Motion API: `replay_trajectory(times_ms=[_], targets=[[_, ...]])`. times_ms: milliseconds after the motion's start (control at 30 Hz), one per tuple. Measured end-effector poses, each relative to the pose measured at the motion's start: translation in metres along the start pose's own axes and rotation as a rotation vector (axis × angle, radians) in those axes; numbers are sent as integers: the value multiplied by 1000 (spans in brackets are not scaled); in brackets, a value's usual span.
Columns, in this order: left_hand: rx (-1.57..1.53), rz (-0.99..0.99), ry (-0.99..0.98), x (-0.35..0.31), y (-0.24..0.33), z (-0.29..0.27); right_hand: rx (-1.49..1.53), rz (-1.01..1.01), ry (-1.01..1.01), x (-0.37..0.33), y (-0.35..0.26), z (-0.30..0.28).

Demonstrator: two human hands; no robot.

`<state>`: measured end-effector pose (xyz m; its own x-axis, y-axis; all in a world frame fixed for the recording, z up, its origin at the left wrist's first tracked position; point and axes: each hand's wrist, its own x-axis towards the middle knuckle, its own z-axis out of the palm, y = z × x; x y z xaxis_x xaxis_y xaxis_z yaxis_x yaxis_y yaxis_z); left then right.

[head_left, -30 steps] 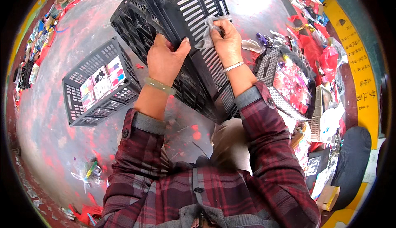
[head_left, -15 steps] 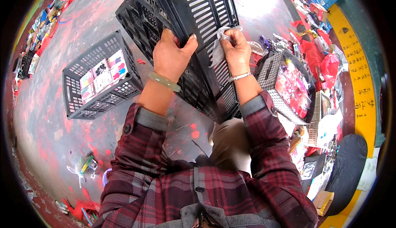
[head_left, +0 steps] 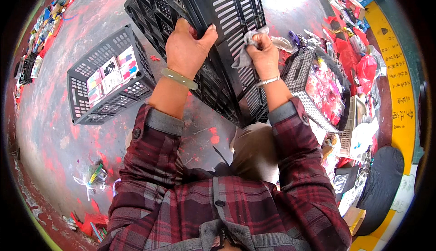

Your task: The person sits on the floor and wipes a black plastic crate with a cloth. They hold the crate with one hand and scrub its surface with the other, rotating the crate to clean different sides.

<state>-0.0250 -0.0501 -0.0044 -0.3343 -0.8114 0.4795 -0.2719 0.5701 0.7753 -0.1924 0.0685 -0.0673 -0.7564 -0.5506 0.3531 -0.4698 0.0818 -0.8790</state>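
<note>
A large black plastic crate (head_left: pixel 222 37) with slotted sides is tilted up in front of me, its lower end by my knee. My left hand (head_left: pixel 188 46) is closed on the crate's edge, thumb on the near side and fingers curled behind it. Pinched in my right hand (head_left: pixel 263 53) is a crumpled grey cloth (head_left: pixel 245 56), which lies against the slotted side. The crate hides the cloth's far folds only partly; my fingers cover its middle.
On the floor at left stands a grey slotted crate (head_left: pixel 79 101) holding several colourful packets (head_left: pixel 111 75). At right sit a woven basket (head_left: pixel 299 67) of red and pink packets, a pale basket and heaped goods. A clear bag (head_left: pixel 93 178) lies at lower left.
My right hand and the cloth have shifted slightly right and down along the crate's side. The left hand keeps its hold, and the crate has moved little.
</note>
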Motion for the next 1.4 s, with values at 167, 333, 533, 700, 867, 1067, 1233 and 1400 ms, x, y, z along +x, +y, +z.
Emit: replay_trajectory(times_ms=[167,333,533,700,867,1067,1233,1400], targets=[[-44,-2,15,0,-2,0,-231,-49,-16,-36,21,-18],[-25,9,9,-1,-2,3,-343,-30,-117,-62,45,-42],[-33,-99,-81,-2,4,-6,-609,-157,-165,-63,35,-44],[-3,-91,-86,-1,4,-8,-713,-136,-124,-62,29,-37],[-22,-38,-45,-3,-2,-5,-521,-179,13,-29,-3,-15],[45,21,2,4,-13,-4,-370,-288,41,23,-44,13],[23,-17,-2,16,-22,-7,-398,-297,-165,0,4,-9],[10,-4,13,16,-22,-5,12,-21,-85,-52,54,-43]])
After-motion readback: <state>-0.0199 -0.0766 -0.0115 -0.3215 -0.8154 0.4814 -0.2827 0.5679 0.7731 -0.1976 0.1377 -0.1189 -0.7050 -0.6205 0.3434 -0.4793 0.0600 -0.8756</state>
